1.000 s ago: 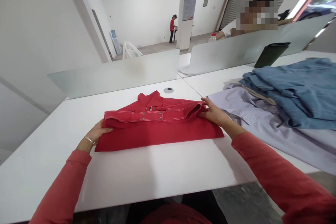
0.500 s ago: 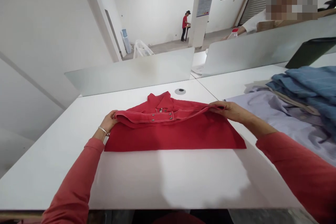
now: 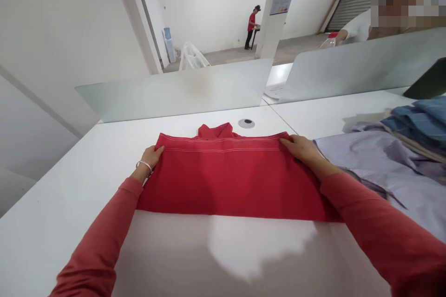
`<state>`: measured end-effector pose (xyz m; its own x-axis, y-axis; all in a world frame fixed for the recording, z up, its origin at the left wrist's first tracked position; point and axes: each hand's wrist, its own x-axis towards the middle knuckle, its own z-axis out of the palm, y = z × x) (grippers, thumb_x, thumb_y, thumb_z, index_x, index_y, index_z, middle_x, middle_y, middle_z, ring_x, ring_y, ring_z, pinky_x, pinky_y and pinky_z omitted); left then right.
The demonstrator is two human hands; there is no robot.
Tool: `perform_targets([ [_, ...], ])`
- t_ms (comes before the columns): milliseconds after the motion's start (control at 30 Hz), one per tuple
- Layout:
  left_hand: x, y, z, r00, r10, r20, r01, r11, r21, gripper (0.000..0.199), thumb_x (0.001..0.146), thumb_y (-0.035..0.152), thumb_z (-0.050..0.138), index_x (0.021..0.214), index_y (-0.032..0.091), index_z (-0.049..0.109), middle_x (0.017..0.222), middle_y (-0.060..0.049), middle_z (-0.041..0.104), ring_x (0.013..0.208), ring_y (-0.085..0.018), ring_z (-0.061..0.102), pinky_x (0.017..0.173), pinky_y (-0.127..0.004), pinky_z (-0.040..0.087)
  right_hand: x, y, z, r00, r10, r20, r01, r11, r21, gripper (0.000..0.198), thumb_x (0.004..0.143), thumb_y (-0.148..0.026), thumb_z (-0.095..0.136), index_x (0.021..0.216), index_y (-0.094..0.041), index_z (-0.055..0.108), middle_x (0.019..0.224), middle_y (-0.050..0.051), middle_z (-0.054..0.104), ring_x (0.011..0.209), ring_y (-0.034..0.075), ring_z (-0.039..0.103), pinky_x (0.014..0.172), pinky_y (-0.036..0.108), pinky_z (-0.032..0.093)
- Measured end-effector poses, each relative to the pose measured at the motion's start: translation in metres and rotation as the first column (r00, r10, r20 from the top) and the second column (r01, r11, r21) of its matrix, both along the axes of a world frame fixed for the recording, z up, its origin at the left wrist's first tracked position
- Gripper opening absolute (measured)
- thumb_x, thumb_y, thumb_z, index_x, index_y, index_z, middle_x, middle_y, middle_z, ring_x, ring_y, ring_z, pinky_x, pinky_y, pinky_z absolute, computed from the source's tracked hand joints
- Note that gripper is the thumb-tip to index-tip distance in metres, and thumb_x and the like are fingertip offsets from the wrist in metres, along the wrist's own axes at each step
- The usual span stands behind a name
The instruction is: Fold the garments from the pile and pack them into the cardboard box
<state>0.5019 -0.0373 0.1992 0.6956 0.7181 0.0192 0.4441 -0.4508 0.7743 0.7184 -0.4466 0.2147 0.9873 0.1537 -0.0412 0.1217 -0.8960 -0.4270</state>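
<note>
A red jacket (image 3: 223, 181) with white double stitching along its hem band lies on the white table. My left hand (image 3: 150, 158) grips the band's left end, thumb on the near side. At the opposite end my right hand (image 3: 304, 149) pinches the band's right corner. Between the hands the band is stretched nearly straight and hides most of the cloth behind it. Part of the collar (image 3: 216, 130) shows beyond its upper edge. The near edge of the cloth lies across the table.
Lilac striped cloth (image 3: 369, 158) and folded blue clothes (image 3: 421, 120) lie to the right. A low frosted partition (image 3: 174, 93) runs along the table's back, near a round cable hole (image 3: 246, 123). One person (image 3: 251, 25) stands far behind; another is behind the right partition.
Both hands have turned the hem band over, so its plain stitched side faces me and the snaps are out of sight. The near edge of the jacket is closer to me.
</note>
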Motion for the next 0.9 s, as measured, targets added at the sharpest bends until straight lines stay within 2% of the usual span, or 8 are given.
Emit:
perform_targets([
  [67,-0.001,0.000,0.004,0.997,-0.030,-0.073,0.035,0.997,0.065,0.033,0.067,0.049,0.049,0.060,0.017,0.052,0.058,-0.003,0.057,0.059,-0.019,0.054,0.053,-0.027,0.036,0.002,-0.001,0.001,0.999,0.026,0.021,-0.023,0.994,-0.110,0.038,0.083,-0.039,0.037,0.094,-0.010,0.058,0.095,0.017,0.059,0.089,0.027,0.056,0.072,0.034,0.043],
  [167,0.000,-0.003,0.008,0.987,-0.027,-0.157,0.059,0.977,0.205,0.034,0.070,0.050,0.044,0.061,0.017,0.050,0.064,-0.006,0.058,0.064,-0.022,0.055,0.056,-0.028,0.037,0.000,-0.002,0.000,0.997,0.042,0.071,-0.028,0.982,-0.187,0.042,0.085,-0.040,0.031,0.099,-0.009,0.055,0.096,0.018,0.059,0.090,0.027,0.055,0.073,0.034,0.042],
  [267,0.001,-0.008,0.008,0.957,0.036,-0.288,0.074,0.929,0.364,0.035,0.072,0.050,0.042,0.073,0.016,0.051,0.075,-0.011,0.059,0.072,-0.026,0.056,0.059,-0.031,0.038,-0.006,0.001,-0.005,0.993,0.040,0.114,-0.011,0.970,-0.245,0.044,0.086,-0.040,0.027,0.104,-0.008,0.052,0.097,0.020,0.058,0.091,0.029,0.055,0.072,0.036,0.041],
  [333,0.001,-0.010,0.009,0.936,0.068,-0.345,0.082,0.911,0.404,0.039,0.072,0.051,0.042,0.085,0.015,0.050,0.083,-0.015,0.060,0.077,-0.028,0.057,0.062,-0.033,0.040,-0.009,0.003,-0.005,0.995,0.031,0.096,-0.007,0.971,-0.239,0.045,0.086,-0.040,0.027,0.107,-0.006,0.050,0.099,0.021,0.057,0.093,0.030,0.054,0.073,0.038,0.041],
  [433,-0.008,-0.010,0.013,0.931,0.087,-0.355,0.067,0.915,0.398,0.053,0.070,0.055,0.044,0.102,0.013,0.045,0.092,-0.017,0.059,0.085,-0.030,0.057,0.067,-0.035,0.042,-0.012,-0.007,0.000,0.999,0.003,0.054,0.003,0.994,-0.111,0.050,0.084,-0.044,0.032,0.115,-0.007,0.045,0.105,0.019,0.056,0.096,0.028,0.053,0.077,0.035,0.041],
  [567,-0.037,-0.002,0.017,0.949,0.097,-0.300,0.042,0.904,0.425,0.073,0.061,0.063,0.050,0.109,0.009,0.043,0.105,-0.018,0.056,0.094,-0.029,0.055,0.074,-0.035,0.044,-0.024,-0.049,0.006,0.992,-0.119,0.042,0.118,0.993,0.016,0.058,0.080,-0.049,0.039,0.120,-0.007,0.041,0.109,0.016,0.055,0.098,0.025,0.053,0.079,0.032,0.040],
  [733,-0.059,-0.002,0.016,0.922,0.185,-0.340,-0.047,0.926,0.375,0.073,0.057,0.063,0.055,0.104,0.008,0.048,0.092,-0.013,0.062,0.089,-0.029,0.057,0.069,-0.035,0.046,-0.055,-0.084,0.003,0.985,-0.172,0.016,0.173,0.982,-0.080,0.059,0.078,-0.055,0.038,0.111,-0.008,0.048,0.102,0.016,0.057,0.094,0.027,0.054,0.073,0.033,0.040],
  [900,-0.049,-0.024,0.019,0.893,0.098,-0.439,0.034,0.958,0.283,0.057,0.057,0.059,0.059,0.090,0.012,0.057,0.092,-0.013,0.063,0.086,-0.026,0.059,0.069,-0.031,0.046,-0.074,-0.063,0.005,0.995,-0.060,-0.081,0.044,0.981,-0.188,0.067,0.073,-0.067,0.032,0.101,-0.008,0.050,0.093,0.017,0.058,0.086,0.029,0.055,0.067,0.034,0.038],
])
